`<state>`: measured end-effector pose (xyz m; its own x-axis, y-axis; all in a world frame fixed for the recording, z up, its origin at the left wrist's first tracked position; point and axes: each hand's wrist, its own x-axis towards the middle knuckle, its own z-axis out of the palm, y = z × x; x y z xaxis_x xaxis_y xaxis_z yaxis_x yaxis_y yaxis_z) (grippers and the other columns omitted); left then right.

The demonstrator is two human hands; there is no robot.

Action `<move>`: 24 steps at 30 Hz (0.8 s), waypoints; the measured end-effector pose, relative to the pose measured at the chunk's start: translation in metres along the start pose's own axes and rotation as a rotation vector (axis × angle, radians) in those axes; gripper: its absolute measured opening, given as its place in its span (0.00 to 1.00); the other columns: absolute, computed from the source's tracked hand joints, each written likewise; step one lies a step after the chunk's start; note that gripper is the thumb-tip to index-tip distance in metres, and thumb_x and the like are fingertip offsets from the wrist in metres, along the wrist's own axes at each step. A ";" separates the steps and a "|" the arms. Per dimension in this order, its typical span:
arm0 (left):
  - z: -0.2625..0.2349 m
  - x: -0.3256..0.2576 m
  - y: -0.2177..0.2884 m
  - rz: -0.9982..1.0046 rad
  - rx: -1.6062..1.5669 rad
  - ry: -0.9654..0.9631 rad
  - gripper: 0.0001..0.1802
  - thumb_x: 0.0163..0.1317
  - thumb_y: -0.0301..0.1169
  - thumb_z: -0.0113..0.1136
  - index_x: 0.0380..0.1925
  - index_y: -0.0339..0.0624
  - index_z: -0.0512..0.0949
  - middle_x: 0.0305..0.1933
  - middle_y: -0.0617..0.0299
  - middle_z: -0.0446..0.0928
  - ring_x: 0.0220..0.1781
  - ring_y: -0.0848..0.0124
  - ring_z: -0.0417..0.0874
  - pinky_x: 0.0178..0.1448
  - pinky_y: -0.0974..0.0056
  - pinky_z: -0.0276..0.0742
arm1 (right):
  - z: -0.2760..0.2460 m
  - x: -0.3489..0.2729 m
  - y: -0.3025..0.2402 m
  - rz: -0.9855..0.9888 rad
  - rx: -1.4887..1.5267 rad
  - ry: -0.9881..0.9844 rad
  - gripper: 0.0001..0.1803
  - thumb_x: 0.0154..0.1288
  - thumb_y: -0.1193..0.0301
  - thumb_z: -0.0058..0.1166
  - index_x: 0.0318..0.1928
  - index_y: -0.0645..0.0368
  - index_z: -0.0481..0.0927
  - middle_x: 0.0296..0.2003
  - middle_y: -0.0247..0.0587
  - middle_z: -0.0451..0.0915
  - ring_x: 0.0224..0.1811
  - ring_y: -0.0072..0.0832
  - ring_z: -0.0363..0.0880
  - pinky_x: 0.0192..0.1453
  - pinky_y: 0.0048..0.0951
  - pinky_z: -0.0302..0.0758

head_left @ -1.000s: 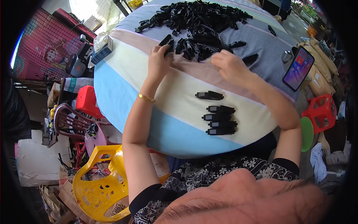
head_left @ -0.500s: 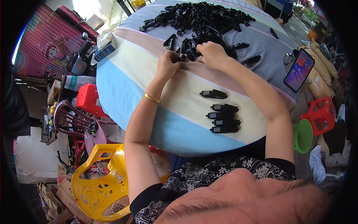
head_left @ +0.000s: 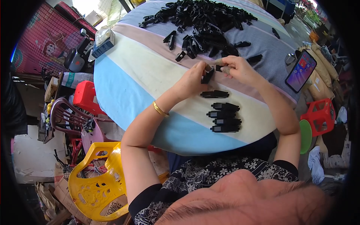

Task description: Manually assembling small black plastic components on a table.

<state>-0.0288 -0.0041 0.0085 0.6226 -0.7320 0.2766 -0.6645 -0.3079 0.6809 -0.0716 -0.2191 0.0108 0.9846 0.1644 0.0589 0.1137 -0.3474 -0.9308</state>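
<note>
Between thumb and fingers, my left hand (head_left: pixel 193 80) grips a black plastic part (head_left: pixel 207 77), partly covered by the fingertips. Close beside it, my right hand (head_left: pixel 240 70) pinches a smaller black plastic piece (head_left: pixel 218 68). Both hands are over the table's brown and cream stripes. Nearer to me lie several long black plastic pieces (head_left: pixel 225 122) in a stacked row, with a single similar piece (head_left: pixel 214 94) just beyond them. A large heap of black plastic parts (head_left: pixel 204 17) covers the far part of the table, and loose ones trail toward my hands.
The round table wears a striped cloth (head_left: pixel 127 84). A tissue box (head_left: pixel 103 45) stands at its left edge, a smartphone (head_left: pixel 301 71) at its right. Around it are a yellow chair (head_left: pixel 88 187), a red stool (head_left: pixel 87 97), another red stool (head_left: pixel 318 116) and a green bucket (head_left: pixel 305 137).
Both hands have moved from the near edge of the heap toward me and rightward. Each now carries a black plastic piece away from the heap, and the two pieces are close together.
</note>
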 end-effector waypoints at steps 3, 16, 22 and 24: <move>-0.001 0.002 -0.001 -0.044 -0.082 -0.105 0.18 0.49 0.20 0.59 0.42 0.37 0.72 0.42 0.51 0.71 0.39 0.57 0.76 0.47 0.60 0.73 | 0.004 -0.011 -0.011 0.006 -0.175 -0.011 0.11 0.54 0.83 0.50 0.39 0.67 0.79 0.32 0.43 0.76 0.29 0.27 0.76 0.33 0.25 0.73; 0.004 0.001 -0.005 0.112 0.343 -0.099 0.14 0.45 0.23 0.62 0.36 0.39 0.79 0.44 0.54 0.74 0.47 0.55 0.74 0.52 0.57 0.72 | 0.005 -0.023 -0.021 -0.333 -0.747 0.086 0.10 0.48 0.78 0.52 0.34 0.60 0.81 0.29 0.45 0.78 0.34 0.43 0.78 0.38 0.39 0.75; -0.009 0.000 -0.008 -0.071 0.120 -0.051 0.12 0.44 0.25 0.63 0.32 0.34 0.80 0.29 0.53 0.76 0.31 0.61 0.79 0.39 0.63 0.75 | 0.005 -0.021 -0.012 -0.423 -0.820 0.044 0.11 0.45 0.78 0.54 0.33 0.61 0.82 0.32 0.45 0.80 0.36 0.43 0.78 0.40 0.38 0.75; -0.007 0.004 -0.014 -0.063 0.086 -0.052 0.12 0.44 0.25 0.64 0.31 0.34 0.80 0.29 0.53 0.76 0.30 0.62 0.79 0.38 0.63 0.75 | 0.004 -0.019 -0.009 -0.520 -0.757 0.052 0.10 0.42 0.81 0.53 0.30 0.63 0.81 0.27 0.43 0.77 0.32 0.42 0.76 0.37 0.38 0.73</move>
<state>-0.0146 0.0018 0.0049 0.6435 -0.7395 0.1978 -0.6589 -0.4035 0.6348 -0.0917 -0.2154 0.0168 0.7881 0.4337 0.4368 0.5819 -0.7563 -0.2988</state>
